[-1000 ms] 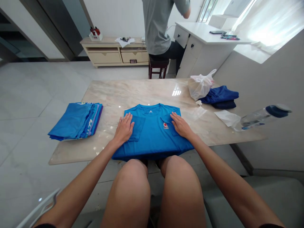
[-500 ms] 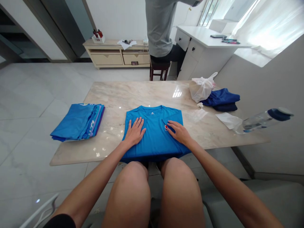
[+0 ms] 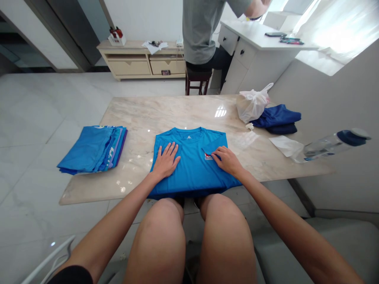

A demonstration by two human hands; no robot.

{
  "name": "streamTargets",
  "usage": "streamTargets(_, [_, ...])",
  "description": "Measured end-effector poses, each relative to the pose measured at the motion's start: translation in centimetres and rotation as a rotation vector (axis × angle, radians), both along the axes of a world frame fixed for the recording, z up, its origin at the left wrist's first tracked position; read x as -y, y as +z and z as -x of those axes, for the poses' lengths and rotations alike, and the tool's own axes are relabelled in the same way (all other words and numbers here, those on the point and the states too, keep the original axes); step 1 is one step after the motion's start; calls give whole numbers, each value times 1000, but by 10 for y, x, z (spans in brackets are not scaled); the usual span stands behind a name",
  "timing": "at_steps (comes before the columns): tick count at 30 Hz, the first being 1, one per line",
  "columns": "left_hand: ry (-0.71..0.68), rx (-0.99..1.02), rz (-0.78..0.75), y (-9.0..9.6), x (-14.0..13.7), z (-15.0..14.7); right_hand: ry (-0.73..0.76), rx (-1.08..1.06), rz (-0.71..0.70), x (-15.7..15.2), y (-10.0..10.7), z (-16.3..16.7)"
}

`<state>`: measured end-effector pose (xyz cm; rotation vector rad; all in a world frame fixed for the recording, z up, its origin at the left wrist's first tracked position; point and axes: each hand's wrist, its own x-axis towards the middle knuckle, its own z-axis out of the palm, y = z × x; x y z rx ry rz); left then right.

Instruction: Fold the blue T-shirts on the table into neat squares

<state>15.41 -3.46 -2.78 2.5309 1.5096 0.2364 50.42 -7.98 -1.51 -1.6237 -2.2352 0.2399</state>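
Note:
A blue T-shirt (image 3: 189,169) lies in front of me with its neckline pointing away, its lower part hanging over the near table edge. My left hand (image 3: 166,161) rests flat on the shirt's left side, fingers stretched out. On the right, my right hand (image 3: 226,159) has its fingertips pinched together on the shirt's fabric, at a fold beside the small red and white chest logo (image 3: 208,156). To the left sits a stack of folded clothes (image 3: 91,148) in blue and purple, partly over the table's edge.
The marble table (image 3: 142,114) also bears a white plastic bag (image 3: 251,103), dark blue folded cloth (image 3: 278,119), a paper tissue (image 3: 286,146) and a clear bottle (image 3: 328,146) at the right. Beyond it, a person in a grey shirt (image 3: 199,35) sits by a white desk (image 3: 269,47).
My right hand has shifted slightly right and its fingers have drawn together on the shirt, uncovering more of the logo. My left hand stays flat. The seated person's arm has come lower.

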Motion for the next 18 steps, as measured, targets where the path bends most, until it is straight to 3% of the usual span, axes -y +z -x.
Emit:
streamTargets(8, [154, 154, -103, 9, 8, 8, -75, -20, 11, -17, -23, 1])
streamTargets(12, [114, 140, -106, 5, 2, 13, -85, -40, -87, -29, -32, -5])
streamTargets(18, [78, -9, -79, -8, 0, 13, 0, 108, 7, -32, -46, -7])
